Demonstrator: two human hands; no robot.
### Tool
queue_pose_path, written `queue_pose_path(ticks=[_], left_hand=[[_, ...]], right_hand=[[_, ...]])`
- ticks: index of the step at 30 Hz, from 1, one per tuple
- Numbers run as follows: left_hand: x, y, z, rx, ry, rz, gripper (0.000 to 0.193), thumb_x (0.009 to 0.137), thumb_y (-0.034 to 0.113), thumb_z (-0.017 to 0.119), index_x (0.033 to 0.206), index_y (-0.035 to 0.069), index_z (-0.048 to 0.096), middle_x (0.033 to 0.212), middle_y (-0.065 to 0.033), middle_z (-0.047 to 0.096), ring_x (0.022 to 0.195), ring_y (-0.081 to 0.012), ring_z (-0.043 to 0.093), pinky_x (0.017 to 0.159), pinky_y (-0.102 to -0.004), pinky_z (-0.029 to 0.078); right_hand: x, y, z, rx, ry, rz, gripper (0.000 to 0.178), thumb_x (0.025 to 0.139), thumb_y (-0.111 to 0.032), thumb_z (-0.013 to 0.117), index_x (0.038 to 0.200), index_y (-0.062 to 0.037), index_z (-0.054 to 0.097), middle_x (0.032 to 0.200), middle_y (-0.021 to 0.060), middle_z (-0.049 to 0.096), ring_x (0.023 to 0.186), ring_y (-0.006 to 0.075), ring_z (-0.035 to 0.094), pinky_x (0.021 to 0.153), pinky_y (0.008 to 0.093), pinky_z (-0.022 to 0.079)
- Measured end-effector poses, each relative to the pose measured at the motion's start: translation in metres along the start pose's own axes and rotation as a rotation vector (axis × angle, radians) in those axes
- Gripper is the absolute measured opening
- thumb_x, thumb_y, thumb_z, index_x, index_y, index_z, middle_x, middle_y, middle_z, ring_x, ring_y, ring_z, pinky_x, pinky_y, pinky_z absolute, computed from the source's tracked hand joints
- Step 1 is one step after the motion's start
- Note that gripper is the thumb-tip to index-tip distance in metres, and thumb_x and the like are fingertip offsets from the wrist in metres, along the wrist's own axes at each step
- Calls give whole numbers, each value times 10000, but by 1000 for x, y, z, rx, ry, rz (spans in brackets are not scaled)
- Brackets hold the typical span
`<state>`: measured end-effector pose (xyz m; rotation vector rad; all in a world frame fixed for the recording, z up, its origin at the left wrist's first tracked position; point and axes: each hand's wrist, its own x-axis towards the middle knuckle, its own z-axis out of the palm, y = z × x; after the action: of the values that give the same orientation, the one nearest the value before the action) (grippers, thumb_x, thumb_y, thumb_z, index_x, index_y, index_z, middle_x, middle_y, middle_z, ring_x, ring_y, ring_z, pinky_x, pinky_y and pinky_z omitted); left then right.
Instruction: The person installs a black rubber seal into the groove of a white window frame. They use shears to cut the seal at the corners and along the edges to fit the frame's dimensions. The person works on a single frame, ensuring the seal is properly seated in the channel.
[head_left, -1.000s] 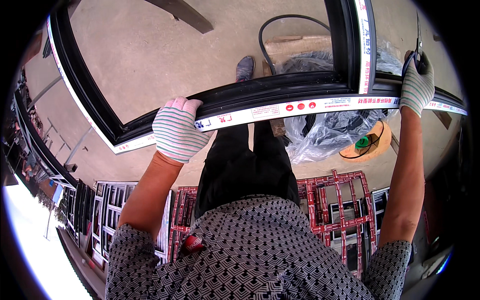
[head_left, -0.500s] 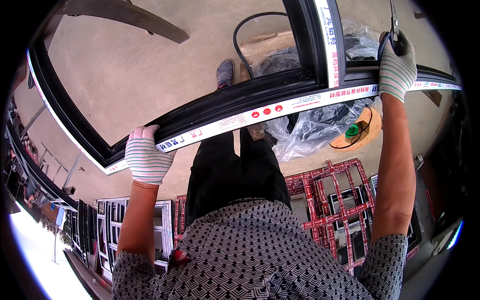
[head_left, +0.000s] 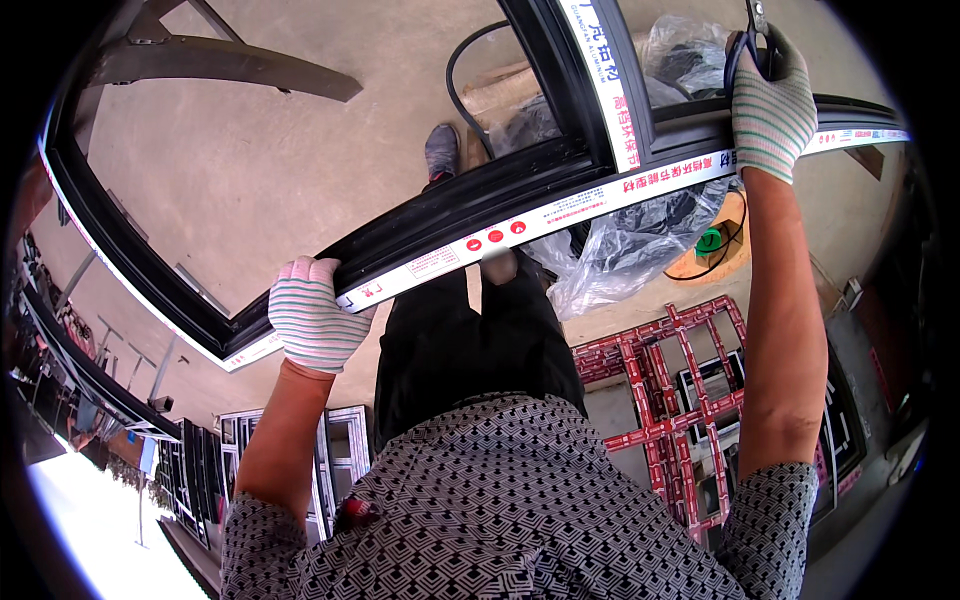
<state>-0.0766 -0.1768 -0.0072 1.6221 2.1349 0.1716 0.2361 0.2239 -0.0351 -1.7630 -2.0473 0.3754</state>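
Note:
A large black window frame (head_left: 470, 205), with a white printed protective strip along its edges, lies across in front of me. My left hand (head_left: 318, 315), in a white striped knit glove, is closed around the near rail beside the left corner. Farther right, my gloved right hand (head_left: 775, 115) rests against the same rail, just past the upright bar (head_left: 590, 85). It is closed on a pair of scissors (head_left: 757, 18) with dark handles, whose blades point away from me and run out of view. The fingertips under the rail are hidden.
Crumpled clear plastic wrap (head_left: 610, 265) lies beneath the frame, beside a round wooden spool end (head_left: 712, 258) with a green centre. A dark metal stand leg (head_left: 230, 62) reaches in at upper left. Red-wrapped frames (head_left: 660, 400) and other frames (head_left: 345, 445) stand behind me.
In the picture the frame has tilted slightly, its left corner coming lower and its upright bar shifting left. My left hand appears farther right, my right hand higher and farther left. Both grips persist.

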Motion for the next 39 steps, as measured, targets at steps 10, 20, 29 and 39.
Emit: queue_pose_path(ticks=[10,20,29,39], left_hand=[[74,84,12,-105,-152,45,601,618,408,928,993,27,652,890,-152,628,839,-356,635,766,-457,521],[90,102,12,-139,-164,34,623,658,432,929,1056,23,677,922,-156,645,852,-337,659,761,-425,558],[77,82,14,-171,-103,135,564,660,301,926,1052,7,646,907,-174,637,848,-359,648,753,-446,545],[98,105,19,-136,-122,154,558,638,398,910,946,24,634,873,-163,625,833,-359,633,754,-448,524]], right_hand=[[1,-2,-2,-100,3,-6,517,910,-401,796,1321,-101,706,1088,68,794,953,136,736,929,280,542],[-14,-36,2,35,105,-4,306,912,-75,745,1213,-45,699,773,16,634,680,86,542,638,273,487],[-13,-34,1,94,108,12,307,902,-74,757,1202,-51,697,831,60,706,720,106,613,692,276,526],[-10,-43,-3,150,74,67,323,905,-83,760,1216,-31,692,865,81,728,738,122,634,700,276,533]])
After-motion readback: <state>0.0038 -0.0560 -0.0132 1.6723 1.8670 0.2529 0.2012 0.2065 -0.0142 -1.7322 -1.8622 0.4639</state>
